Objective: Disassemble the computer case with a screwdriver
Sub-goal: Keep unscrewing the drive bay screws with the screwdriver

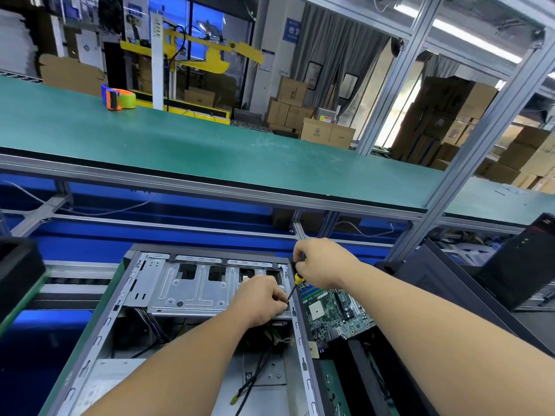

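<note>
Open grey metal computer case (168, 295) | right hand (322, 262) grips yellow-black screwdriver (295, 285) at case's right rail | left hand (261, 298) fingers curled, pinching its tip.

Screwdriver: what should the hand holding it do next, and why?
Probably turn it. The right hand grips the screwdriver by its handle, its tip already down at the case's right edge, where the left hand steadies it.

My left hand (264, 298) hides the screwdriver (295, 285) tip and the screw. Computer case (144, 295) near end cut off at bottom edge. My right hand (322, 262) covers the handle top.
</note>
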